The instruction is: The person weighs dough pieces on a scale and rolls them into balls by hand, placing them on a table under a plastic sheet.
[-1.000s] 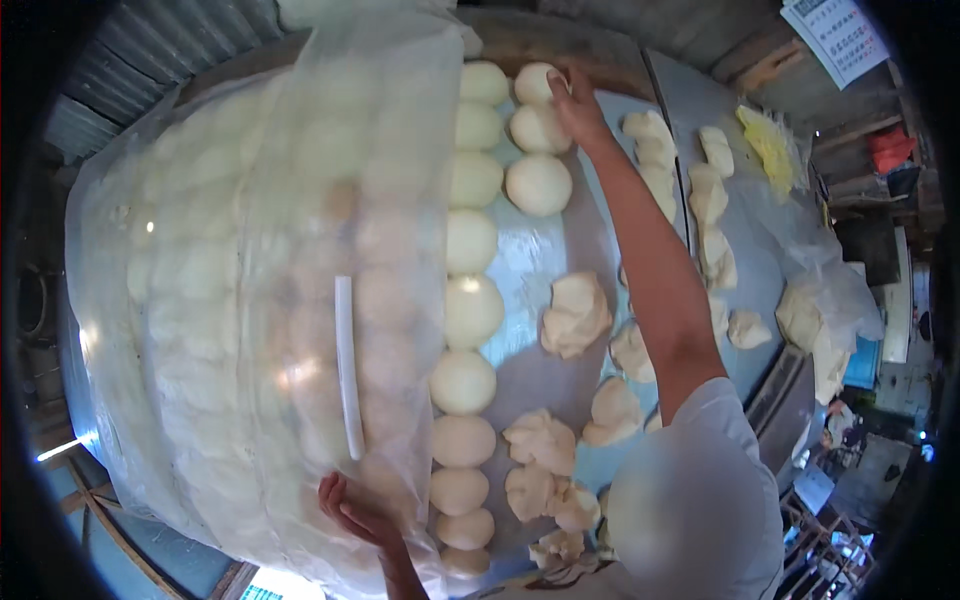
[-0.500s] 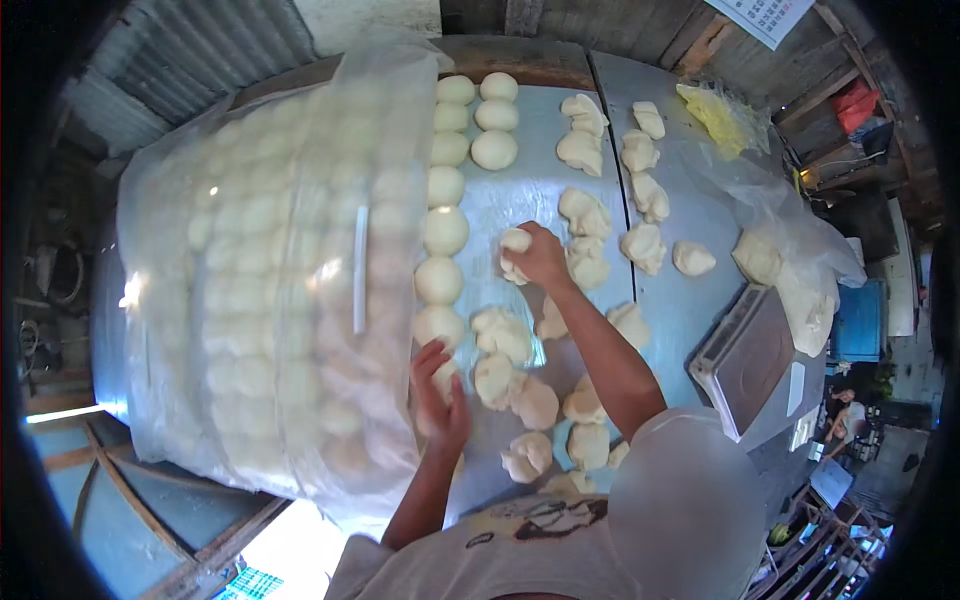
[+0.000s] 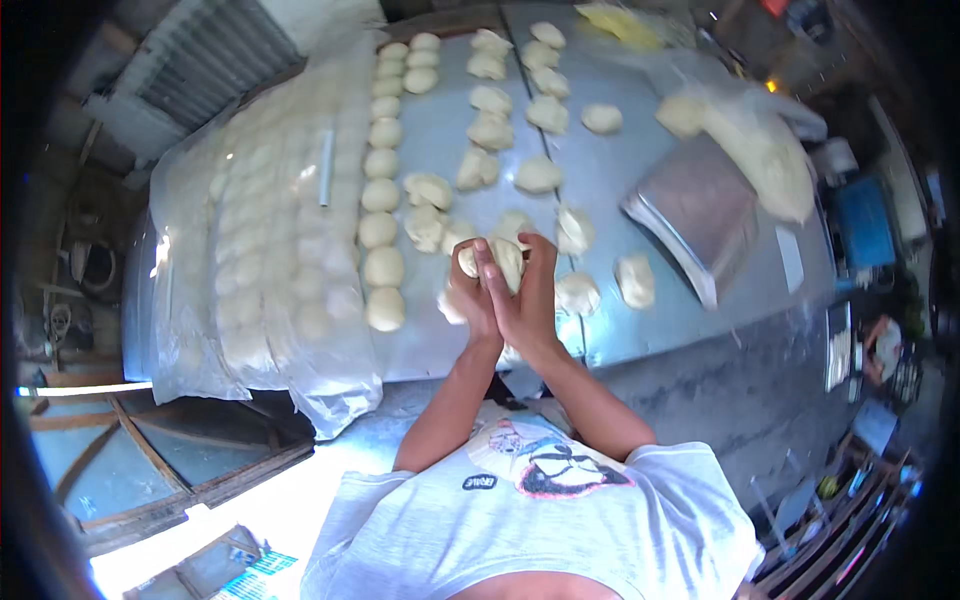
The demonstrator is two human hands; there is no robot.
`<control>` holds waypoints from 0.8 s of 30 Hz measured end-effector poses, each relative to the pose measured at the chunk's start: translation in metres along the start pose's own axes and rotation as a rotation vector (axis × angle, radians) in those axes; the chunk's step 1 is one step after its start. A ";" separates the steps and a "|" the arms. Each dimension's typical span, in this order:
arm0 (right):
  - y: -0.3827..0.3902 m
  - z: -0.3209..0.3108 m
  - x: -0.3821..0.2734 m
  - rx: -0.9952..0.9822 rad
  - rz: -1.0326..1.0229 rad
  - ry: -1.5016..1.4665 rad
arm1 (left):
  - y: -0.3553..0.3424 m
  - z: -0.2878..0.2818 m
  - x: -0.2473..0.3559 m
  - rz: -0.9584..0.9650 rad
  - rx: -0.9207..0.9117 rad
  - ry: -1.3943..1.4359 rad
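Both hands meet in front of my body, above the near part of the metal table. My left hand [image 3: 478,285] and my right hand [image 3: 530,295] are closed around pale dough [image 3: 507,262], which shows between the thumbs and fingers. Lumpy dough pieces [image 3: 427,228] lie just beyond and to the left of my hands. Others, such as a dough piece [image 3: 577,293], lie to the right. A column of smooth round dough balls [image 3: 383,267] stands left of my hands, beside the plastic sheet. Part of the held dough is hidden by my fingers.
Clear plastic sheeting [image 3: 250,250] covers many rows of dough balls on the left. A weighing scale [image 3: 690,205] with a flat top stands on the right. Behind it lies a large dough mass [image 3: 765,165] partly under plastic. The table's near edge [image 3: 600,362] runs before me.
My hands were apart, the right holding dough farther out and the left by the column of balls. They have come together around dough nearer my body. The view has shifted too.
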State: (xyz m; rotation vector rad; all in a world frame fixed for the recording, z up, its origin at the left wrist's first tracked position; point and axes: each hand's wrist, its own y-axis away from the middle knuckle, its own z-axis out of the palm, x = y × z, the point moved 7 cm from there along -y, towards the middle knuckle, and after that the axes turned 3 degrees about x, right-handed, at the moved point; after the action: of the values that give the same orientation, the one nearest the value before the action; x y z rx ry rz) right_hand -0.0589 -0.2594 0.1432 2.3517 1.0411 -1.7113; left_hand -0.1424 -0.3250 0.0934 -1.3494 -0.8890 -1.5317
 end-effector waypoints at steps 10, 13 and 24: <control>0.028 -0.176 0.088 0.015 0.163 -0.023 | 0.109 0.020 -0.049 -0.562 -0.157 0.109; 0.078 -0.166 0.164 0.134 -0.091 0.582 | 0.130 -0.059 -0.155 -0.821 0.226 0.236; 0.031 -0.175 0.083 0.335 0.064 -0.268 | 0.122 0.116 -0.005 0.090 -0.165 -0.279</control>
State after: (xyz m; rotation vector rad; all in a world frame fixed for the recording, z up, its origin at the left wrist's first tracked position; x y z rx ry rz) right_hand 0.1154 -0.1717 0.1290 2.2048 0.6745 -2.2460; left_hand 0.0131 -0.2606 0.1018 -1.7303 -0.8712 -1.3927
